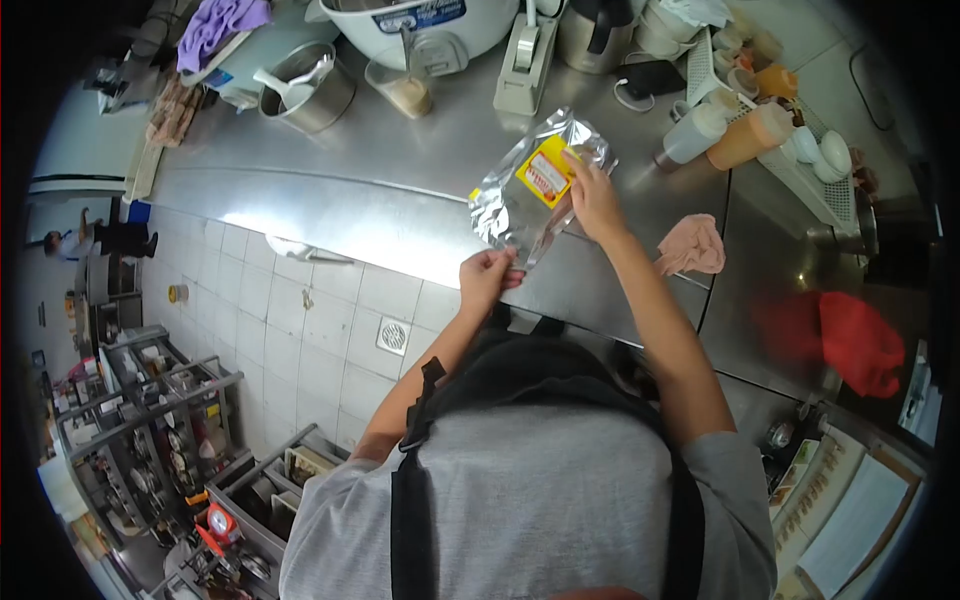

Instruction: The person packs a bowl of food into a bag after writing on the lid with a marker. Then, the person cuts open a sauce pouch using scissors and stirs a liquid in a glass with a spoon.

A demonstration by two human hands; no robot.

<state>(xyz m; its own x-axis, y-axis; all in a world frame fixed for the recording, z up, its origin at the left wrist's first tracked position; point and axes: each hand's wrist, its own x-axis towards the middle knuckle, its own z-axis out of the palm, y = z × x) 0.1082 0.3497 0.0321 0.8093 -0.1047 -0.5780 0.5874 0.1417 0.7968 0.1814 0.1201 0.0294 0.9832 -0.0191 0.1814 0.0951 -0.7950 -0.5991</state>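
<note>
A silvery foil pouch (497, 205) with a yellow and red label lies over the steel counter in front of me. My left hand (487, 280) pinches the pouch's near left corner between thumb and fingers. On the label's right edge rests my right hand (596, 203), its index finger stretched out across the pouch and the other fingers partly hidden. Right of my right forearm lies a crumpled pink cloth (692, 245). Beyond the pouch stands a beige tape dispenser (527, 65).
A steel pot (310, 95) with white utensils, a clear measuring jug (405, 92) and a white rice cooker (420, 30) line the back. Squeeze bottles (695, 132) and a white basket (815, 185) stand right. A red cloth (862, 343) lies farther right. Another person (85, 240) is far left.
</note>
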